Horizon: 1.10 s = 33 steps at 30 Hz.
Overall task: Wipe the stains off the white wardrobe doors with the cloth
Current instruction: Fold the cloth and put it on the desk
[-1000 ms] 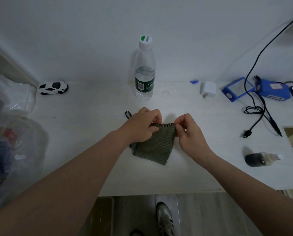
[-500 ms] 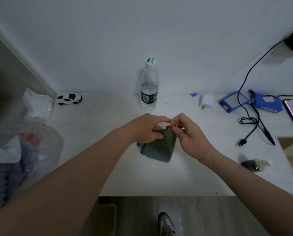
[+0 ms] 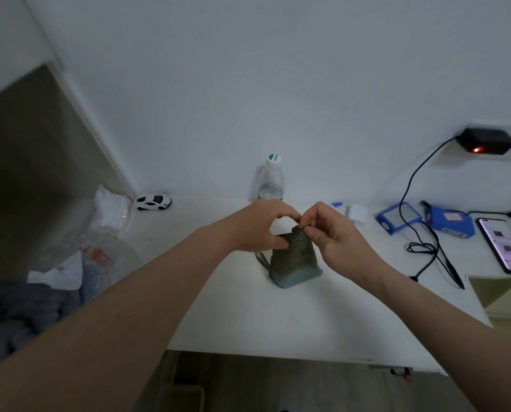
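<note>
A dark green, textured cloth (image 3: 294, 260) hangs folded above the white desk (image 3: 278, 316), its lower edge close to the desktop. My left hand (image 3: 257, 227) grips its left side with thumb and fingers. My right hand (image 3: 328, 233) pinches its top corner. Both hands are close together over the middle of the desk. No wardrobe door is in view.
A water bottle (image 3: 271, 179) stands behind the hands by the white wall. A toy car (image 3: 153, 201) and plastic bags (image 3: 99, 242) lie at left. At right are a white charger (image 3: 356, 214), blue boxes (image 3: 426, 221), a black cable (image 3: 426, 248) and a phone (image 3: 504, 248).
The hands have gathered the cloth's top edge together and lifted it off the desk. The view has tilted upward, showing more wall.
</note>
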Each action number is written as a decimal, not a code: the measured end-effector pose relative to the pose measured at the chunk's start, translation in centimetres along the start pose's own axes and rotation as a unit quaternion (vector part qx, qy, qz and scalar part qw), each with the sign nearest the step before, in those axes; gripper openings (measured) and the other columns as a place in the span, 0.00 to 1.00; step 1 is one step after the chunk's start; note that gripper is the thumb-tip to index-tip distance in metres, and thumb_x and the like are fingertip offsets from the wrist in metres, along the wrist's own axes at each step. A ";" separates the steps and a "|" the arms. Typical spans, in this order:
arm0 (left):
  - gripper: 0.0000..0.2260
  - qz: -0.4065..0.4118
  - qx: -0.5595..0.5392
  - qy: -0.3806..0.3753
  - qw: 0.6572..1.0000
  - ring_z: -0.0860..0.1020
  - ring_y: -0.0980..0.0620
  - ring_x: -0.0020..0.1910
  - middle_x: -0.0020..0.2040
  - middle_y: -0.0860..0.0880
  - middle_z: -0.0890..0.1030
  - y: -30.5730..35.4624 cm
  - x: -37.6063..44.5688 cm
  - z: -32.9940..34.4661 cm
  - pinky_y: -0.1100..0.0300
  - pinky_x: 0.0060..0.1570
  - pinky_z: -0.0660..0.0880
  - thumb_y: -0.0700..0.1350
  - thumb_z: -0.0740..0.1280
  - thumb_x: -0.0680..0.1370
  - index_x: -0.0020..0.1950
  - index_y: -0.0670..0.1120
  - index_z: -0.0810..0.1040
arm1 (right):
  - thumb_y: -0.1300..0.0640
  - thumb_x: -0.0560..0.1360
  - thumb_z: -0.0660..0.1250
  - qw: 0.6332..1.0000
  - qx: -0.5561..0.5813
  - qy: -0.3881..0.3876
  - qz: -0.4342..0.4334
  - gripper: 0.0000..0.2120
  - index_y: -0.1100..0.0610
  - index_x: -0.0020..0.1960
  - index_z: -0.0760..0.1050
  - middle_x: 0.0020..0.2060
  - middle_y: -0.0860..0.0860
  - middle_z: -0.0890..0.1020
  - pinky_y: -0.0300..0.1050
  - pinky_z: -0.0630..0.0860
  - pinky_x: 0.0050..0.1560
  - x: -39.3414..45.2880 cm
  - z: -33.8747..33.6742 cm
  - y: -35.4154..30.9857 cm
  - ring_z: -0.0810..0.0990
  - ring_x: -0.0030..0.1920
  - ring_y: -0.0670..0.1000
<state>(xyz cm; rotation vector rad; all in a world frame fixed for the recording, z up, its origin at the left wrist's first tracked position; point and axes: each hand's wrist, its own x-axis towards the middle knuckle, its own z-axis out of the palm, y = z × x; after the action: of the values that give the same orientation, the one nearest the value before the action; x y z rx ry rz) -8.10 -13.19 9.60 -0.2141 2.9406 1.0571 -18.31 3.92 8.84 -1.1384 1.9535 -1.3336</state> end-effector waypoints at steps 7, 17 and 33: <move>0.16 -0.042 -0.001 0.012 0.999 0.74 0.67 0.48 0.47 0.63 0.77 3.7 -1.0 -3.7 0.71 0.49 0.69 0.43 0.76 0.72 0.58 0.50 0.80 | 0.69 0.79 0.62 0.999 0.003 0.001 -0.034 0.14 0.50 0.44 0.73 0.35 0.51 0.74 0.50 0.72 0.45 -0.3 -1.2 -4.0 0.73 0.40 0.53; 0.17 -0.045 -0.015 0.022 0.999 0.75 0.53 0.41 0.40 0.53 0.75 6.7 -2.3 -6.9 0.57 0.47 0.73 0.44 0.76 0.72 0.59 0.53 0.80 | 0.72 0.79 0.60 0.997 0.059 0.025 -0.044 0.11 0.58 0.45 0.74 0.35 0.53 0.74 0.50 0.70 0.45 0.2 -3.7 -7.8 0.72 0.39 0.52; 0.11 -0.068 0.005 0.085 0.994 0.75 0.56 0.43 0.44 0.53 0.78 7.1 -3.8 -10.3 0.60 0.45 0.73 0.47 0.77 0.72 0.42 0.51 0.75 | 0.70 0.79 0.61 0.998 0.012 0.023 -0.065 0.10 0.56 0.45 0.74 0.37 0.63 0.75 0.59 0.75 0.49 1.9 -4.1 -10.7 0.75 0.41 0.63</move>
<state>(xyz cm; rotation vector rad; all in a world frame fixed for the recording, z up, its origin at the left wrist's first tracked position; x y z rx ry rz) -4.87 -13.84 22.23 -0.5206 3.0238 1.0548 -18.68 2.53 20.33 -1.2522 1.9170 -1.4582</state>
